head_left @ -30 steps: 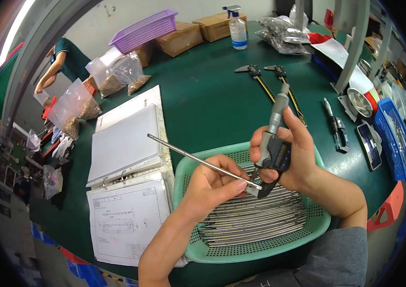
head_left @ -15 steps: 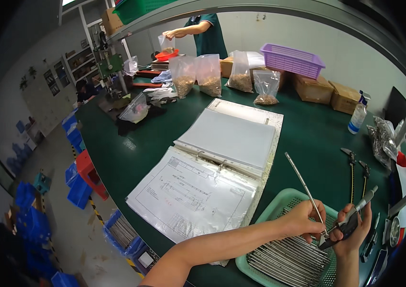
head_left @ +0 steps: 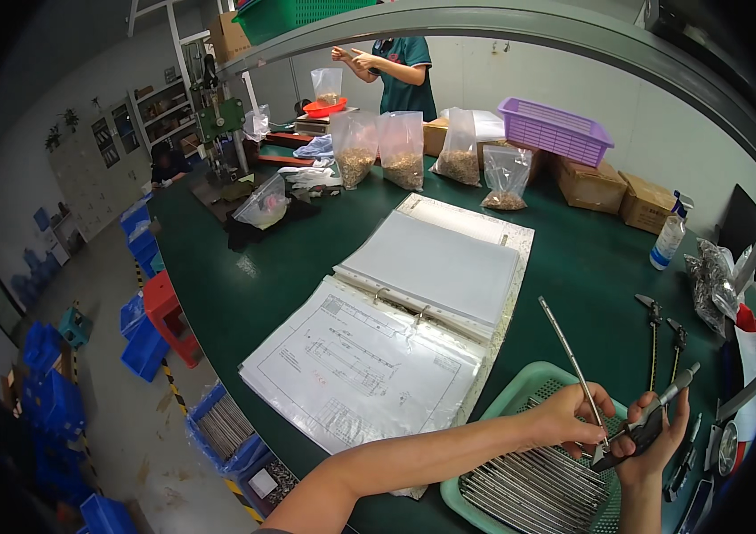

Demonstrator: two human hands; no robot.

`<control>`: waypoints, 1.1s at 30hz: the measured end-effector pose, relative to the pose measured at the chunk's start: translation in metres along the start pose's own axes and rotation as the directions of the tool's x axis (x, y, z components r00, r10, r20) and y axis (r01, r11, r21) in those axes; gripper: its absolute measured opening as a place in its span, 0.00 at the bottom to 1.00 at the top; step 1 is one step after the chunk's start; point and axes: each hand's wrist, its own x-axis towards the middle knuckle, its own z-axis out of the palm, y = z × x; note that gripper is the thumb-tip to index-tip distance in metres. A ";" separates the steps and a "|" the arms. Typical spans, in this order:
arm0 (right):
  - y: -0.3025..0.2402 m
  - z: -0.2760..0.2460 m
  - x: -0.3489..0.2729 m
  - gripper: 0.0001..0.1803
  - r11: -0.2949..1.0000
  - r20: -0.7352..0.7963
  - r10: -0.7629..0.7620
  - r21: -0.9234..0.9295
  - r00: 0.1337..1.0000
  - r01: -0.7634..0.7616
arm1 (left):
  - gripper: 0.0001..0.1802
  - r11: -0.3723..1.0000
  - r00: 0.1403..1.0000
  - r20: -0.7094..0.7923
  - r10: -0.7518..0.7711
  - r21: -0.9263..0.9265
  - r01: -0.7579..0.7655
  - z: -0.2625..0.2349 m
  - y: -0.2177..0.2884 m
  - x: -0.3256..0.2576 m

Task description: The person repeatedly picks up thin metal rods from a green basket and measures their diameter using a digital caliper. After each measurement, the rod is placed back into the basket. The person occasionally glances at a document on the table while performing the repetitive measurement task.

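Observation:
My left hand (head_left: 575,420) pinches a thin metal rod (head_left: 563,340) near its lower end; the rod slants up and to the left. In my right hand (head_left: 649,458) is a caliper (head_left: 643,431), its jaws at the rod's lower end. Whether the jaws touch the rod is hard to see. Both hands are over a light green plastic basket (head_left: 504,396), where several similar metal rods (head_left: 529,488) lie side by side. Left of the basket lies an open ring binder (head_left: 413,311) with a technical drawing (head_left: 351,360) in a clear sleeve.
Two more calipers (head_left: 654,334) lie right of the basket, near a spray bottle (head_left: 668,236). Filled clear bags (head_left: 402,156), a purple basket (head_left: 556,129) and cardboard boxes (head_left: 587,185) line the far side. A co-worker (head_left: 406,76) stands behind an orange tray (head_left: 324,108). Blue bins (head_left: 222,427) stand on the floor.
The view has shifted slightly, so the bench appears lower. My hands keep nearly the same hold on rod and caliper. The co-worker's hands have come off the bag, which stands on the orange tray.

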 end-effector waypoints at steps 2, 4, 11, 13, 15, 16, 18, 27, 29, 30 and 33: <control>-0.001 -0.001 0.000 0.28 1.000 0.006 0.008 0.006 1.000 -0.008 | 0.18 1.000 1.000 0.008 -0.004 -0.012 0.004 0.001 0.002 -0.001; 0.000 -0.002 -0.001 0.28 1.000 0.011 0.014 0.013 1.000 -0.014 | 0.18 1.000 1.000 0.011 -0.004 -0.016 0.004 0.002 0.002 -0.001; -0.001 -0.003 0.000 0.27 0.999 0.024 0.035 -0.002 0.999 -0.035 | 0.15 0.999 1.000 -0.021 0.024 -0.035 -0.024 0.002 -0.002 0.000; -0.001 -0.004 -0.001 0.27 0.999 0.029 0.040 0.003 0.999 -0.040 | 0.14 1.000 0.999 -0.031 0.012 -0.025 -0.013 0.003 -0.001 -0.001; -0.002 -0.004 0.000 0.27 0.999 0.033 0.046 0.001 0.998 -0.046 | 0.15 0.999 1.000 -0.025 -0.018 -0.031 0.018 0.001 0.001 -0.001; -0.001 -0.005 0.001 0.27 0.999 0.032 0.047 0.000 0.998 -0.047 | 0.15 0.999 1.000 -0.022 -0.014 -0.029 0.014 0.001 0.000 -0.001; -0.001 -0.005 0.001 0.27 0.999 0.034 0.047 -0.002 0.998 -0.047 | 0.15 1.000 1.000 -0.017 -0.002 -0.021 0.002 -0.001 -0.001 -0.001; -0.002 -0.003 0.000 0.27 0.997 0.035 0.072 -0.005 0.997 -0.072 | 0.13 0.999 0.999 -0.014 0.036 -0.009 -0.037 -0.002 -0.004 0.000; -0.003 -0.005 0.001 0.26 0.998 0.042 0.060 -0.005 0.997 -0.060 | 0.12 1.000 0.999 -0.016 0.029 0.003 -0.029 0.000 -0.002 0.002; -0.001 -0.007 0.001 0.26 0.998 0.043 0.063 -0.006 0.997 -0.063 | 0.12 1.000 1.000 -0.023 0.021 0.004 -0.020 0.000 -0.003 0.001; -0.002 -0.006 0.003 0.26 0.998 0.047 0.070 -0.010 0.996 -0.070 | 0.12 0.999 0.999 -0.030 0.040 -0.020 -0.040 -0.002 -0.004 0.002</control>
